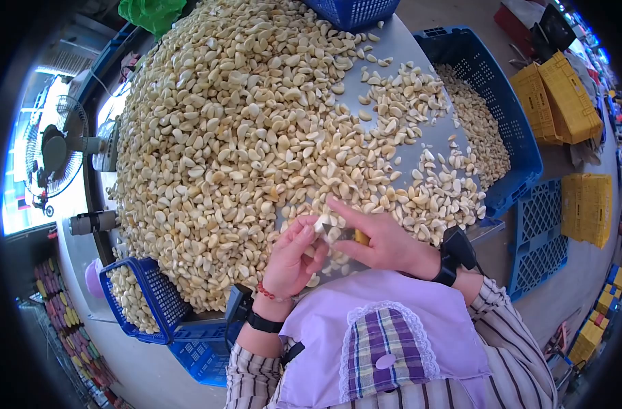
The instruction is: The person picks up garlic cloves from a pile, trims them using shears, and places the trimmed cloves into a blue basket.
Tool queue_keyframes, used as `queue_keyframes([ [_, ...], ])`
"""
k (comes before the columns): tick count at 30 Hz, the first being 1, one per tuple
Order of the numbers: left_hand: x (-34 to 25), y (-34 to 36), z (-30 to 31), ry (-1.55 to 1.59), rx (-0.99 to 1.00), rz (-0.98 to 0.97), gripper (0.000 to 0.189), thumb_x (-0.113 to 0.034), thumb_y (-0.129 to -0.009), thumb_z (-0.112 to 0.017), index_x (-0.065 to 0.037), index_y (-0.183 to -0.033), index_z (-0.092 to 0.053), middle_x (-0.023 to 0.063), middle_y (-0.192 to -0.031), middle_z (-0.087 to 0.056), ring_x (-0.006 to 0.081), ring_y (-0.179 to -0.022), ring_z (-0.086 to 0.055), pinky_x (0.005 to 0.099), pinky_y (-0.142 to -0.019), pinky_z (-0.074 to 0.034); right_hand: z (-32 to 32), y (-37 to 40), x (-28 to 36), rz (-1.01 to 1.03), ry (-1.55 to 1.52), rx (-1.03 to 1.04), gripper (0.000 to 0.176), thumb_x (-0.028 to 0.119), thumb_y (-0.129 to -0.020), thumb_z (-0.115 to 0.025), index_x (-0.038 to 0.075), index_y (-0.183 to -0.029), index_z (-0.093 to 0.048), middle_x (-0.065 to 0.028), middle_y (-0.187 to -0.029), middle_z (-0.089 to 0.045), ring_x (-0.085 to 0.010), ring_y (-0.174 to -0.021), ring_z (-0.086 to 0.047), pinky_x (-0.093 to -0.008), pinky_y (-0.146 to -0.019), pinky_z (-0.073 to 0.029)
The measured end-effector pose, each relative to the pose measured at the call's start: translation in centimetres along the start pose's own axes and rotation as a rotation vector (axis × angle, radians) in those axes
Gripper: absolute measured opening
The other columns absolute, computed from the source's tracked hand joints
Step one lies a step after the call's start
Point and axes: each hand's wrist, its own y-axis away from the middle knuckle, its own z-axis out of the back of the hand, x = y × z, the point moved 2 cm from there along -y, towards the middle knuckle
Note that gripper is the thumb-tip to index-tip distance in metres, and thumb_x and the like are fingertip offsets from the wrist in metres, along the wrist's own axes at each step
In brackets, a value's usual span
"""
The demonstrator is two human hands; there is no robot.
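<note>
Just in front of the apron, my left hand [292, 258] pinches a pale peeled garlic clove [322, 223] between thumb and fingers. My right hand [384, 240] is closed around a small knife with a yellow handle [361, 237], its index finger stretched forward. The blade is mostly hidden and seems to lie close to the clove. Both hands are close together, over the near edge of a large heap of peeled garlic cloves [222, 143]. The heap spreads over a grey metal table [410, 160].
A blue basket of cloves [171, 300] sits at the near left. On the right stands a big blue crate [525, 153] holding more cloves. Another blue basket [355, 12] is at the far edge. Yellow crates [563, 95] lie farther right, and a fan [55, 146] stands left.
</note>
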Motion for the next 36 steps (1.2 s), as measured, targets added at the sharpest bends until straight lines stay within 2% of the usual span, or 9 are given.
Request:
queue_keyframes([
  [8, 0.7, 0.1, -0.3, 0.237, -0.011, 0.181, 0.016, -0.015, -0.093, -0.051, -0.012, -0.109, -0.052, -0.0005, -0.085, -0.057, 0.0059, -0.053, -0.041, 0.0159, -0.041, -0.027, -0.1, 0.0, 0.4, 0.0, 0.068, 0.085, 0.073, 0.03, -0.082, -0.065, 0.009, -0.143, -0.031, -0.0134, -0.067, -0.057, -0.026, -0.053, -0.057, -0.0337, -0.051, -0.044],
  [16, 0.9, 0.2, -0.2, 0.488, -0.021, 0.306, 0.023, -0.015, -0.092, -0.046, -0.006, -0.113, -0.05, 0.0109, -0.089, -0.059, 0.0051, -0.049, -0.039, 0.0133, -0.035, -0.026, -0.3, -0.1, -0.1, 0.233, 0.218, -0.013, 0.064, 0.028, -0.088, -0.058, 0.011, -0.143, -0.03, -0.0125, -0.09, -0.064, -0.0309, -0.067, -0.064, -0.0373, -0.058, -0.05],
  [20, 1.3, 0.0, 1.1, 0.505, 0.07, 0.306, 0.021, -0.014, -0.092, -0.046, -0.005, -0.11, -0.049, 0.0128, -0.088, -0.059, 0.0071, -0.047, -0.041, 0.0144, -0.034, -0.027, -0.4, -0.7, -2.2, 0.381, 0.069, -0.18, 0.055, 0.028, -0.093, -0.053, 0.012, -0.142, -0.033, -0.0088, -0.083, -0.063, -0.0219, -0.056, -0.06, -0.03, -0.053, -0.047],
  [22, 0.5, -0.1, 2.5, 0.25, 0.289, 0.07, 0.015, -0.011, -0.089, -0.048, -0.006, -0.103, -0.052, 0.0088, -0.084, -0.057, 0.0081, -0.05, -0.044, 0.0164, -0.036, -0.028, 2.2, -0.2, -2.5, -0.271, -0.793, -0.246, 0.049, 0.032, -0.097, -0.048, 0.011, -0.139, -0.038, -0.0026, -0.075, -0.056, -0.0099, -0.048, -0.049, -0.0213, -0.047, -0.041],
  [26, -0.7, -0.6, 2.8, -0.04, 0.103, -0.169, 0.021, -0.008, -0.086, -0.05, -0.004, -0.108, -0.051, 0.0123, -0.073, -0.06, 0.013, -0.051, -0.051, 0.0195, -0.038, -0.036, 5.4, 0.9, -4.2, -0.242, -0.957, -0.442, 0.047, 0.035, -0.098, -0.044, 0.008, -0.137, -0.041, 0.002, -0.069, -0.048, -0.0039, -0.047, -0.039, -0.0167, -0.044, -0.035],
  [28, -0.5, -1.9, 4.0, -0.663, -0.107, -0.116, 0.017, -0.013, -0.087, -0.057, -0.007, -0.102, -0.057, 0.0116, -0.073, -0.061, 0.0204, -0.057, -0.058, 0.0276, -0.045, -0.044, 6.1, 1.1, -4.6, -0.249, -0.91, -0.501, 0.048, 0.034, -0.098, -0.046, 0.005, -0.136, -0.042, 0.0018, -0.068, -0.047, -0.0051, -0.047, -0.04, -0.0177, -0.044, -0.036],
  [29, -0.3, -2.7, 2.8, -0.663, -0.103, -0.118, 0.017, -0.013, -0.087, -0.057, -0.007, -0.102, -0.057, 0.0116, -0.073, -0.061, 0.0204, -0.057, -0.058, 0.0276, -0.045, -0.044, 6.2, 1.1, -4.5, -0.247, -0.908, -0.504, 0.048, 0.034, -0.098, -0.046, 0.005, -0.136, -0.042, 0.0018, -0.068, -0.047, -0.0051, -0.047, -0.04, -0.0177, -0.044, -0.036],
  [31, 0.5, -4.4, -2.0, -1.572, 0.104, -0.547, 0.014, -0.022, -0.087, -0.06, -0.008, -0.09, -0.063, 0.0103, -0.074, -0.062, 0.0264, -0.064, -0.061, 0.0338, -0.053, -0.047, 6.2, 1.1, -4.4, -0.249, -0.925, -0.52, 0.048, 0.034, -0.097, -0.047, 0.004, -0.135, -0.043, 0.0019, -0.068, -0.047, -0.0048, -0.047, -0.04, -0.0178, -0.044, -0.035],
  [36, 2.6, -8.9, -1.9, -1.967, 0.086, -0.601, 0.019, -0.027, -0.087, -0.059, -0.009, -0.084, -0.064, 0.0097, -0.073, -0.062, 0.0265, -0.059, -0.059, 0.032, -0.053, -0.046, 6.5, 2.1, -4.0, -0.248, -0.878, -0.526, 0.048, 0.034, -0.097, -0.048, 0.003, -0.133, -0.044, 0.002, -0.069, -0.047, -0.0044, -0.049, -0.04, -0.0174, -0.045, -0.035],
])
